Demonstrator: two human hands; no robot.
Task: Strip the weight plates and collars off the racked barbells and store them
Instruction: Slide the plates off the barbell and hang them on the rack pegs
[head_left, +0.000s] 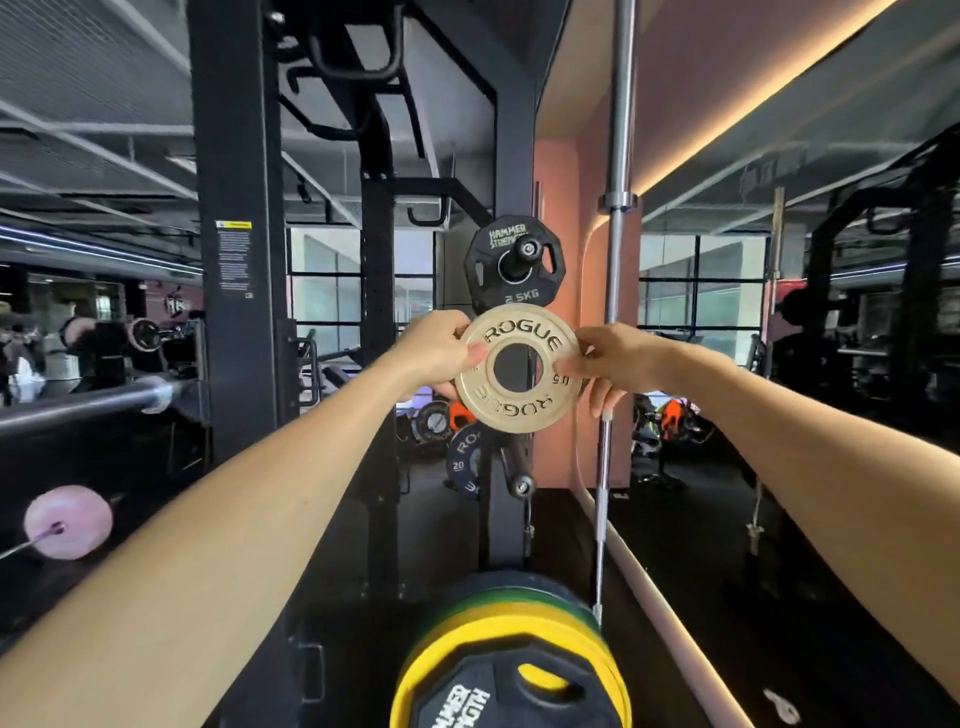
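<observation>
A dim gym, black rack upright (514, 156) ahead. My left hand (441, 353) and right hand (613, 358) pinch the rims of a cream Rogue plate (519, 410), held upright just below the black 2.5 kg plate (511, 291) on its peg.

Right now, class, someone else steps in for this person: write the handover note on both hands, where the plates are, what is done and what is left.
Left hand and right hand: each grips one edge of the small white Rogue plate, held upright in the air in front of the rack upright.
Stored: black 2.5 kg plate on the upper peg; blue 20 plate lower down; yellow and green plates stacked at the bottom.
Done: white plate is off its bar.
Left: put it on a peg. A pink plate at far left is on a bar; the collars cannot be made out.
</observation>
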